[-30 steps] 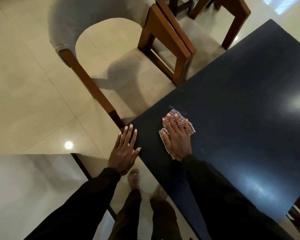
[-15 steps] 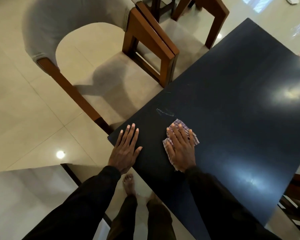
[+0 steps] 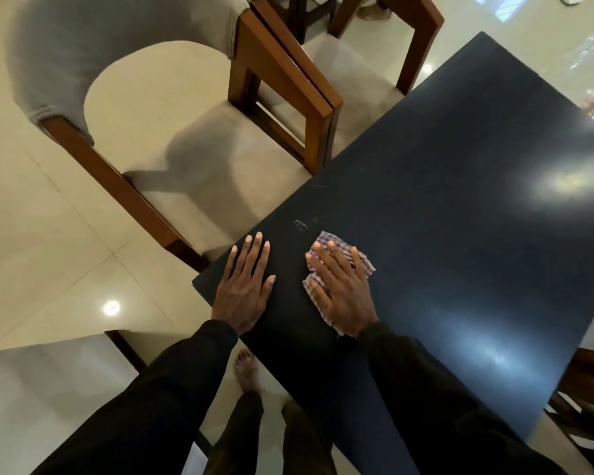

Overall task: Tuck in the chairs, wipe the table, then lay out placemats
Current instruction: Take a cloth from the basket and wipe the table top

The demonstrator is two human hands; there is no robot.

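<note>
Covering most of the checked cloth (image 3: pixel 342 245), the right hand (image 3: pixel 343 293) lies flat.

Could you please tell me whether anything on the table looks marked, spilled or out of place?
Yes: a small whitish smear marks the dark table just beyond the checked cloth under the right hand, not yet wiped. Nothing looks spilled or broken.

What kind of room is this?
Probably a home dining room: a dark glossy rectangular table, wooden armchairs with beige padded seats set along its side, and polished cream floor tiles.
</note>
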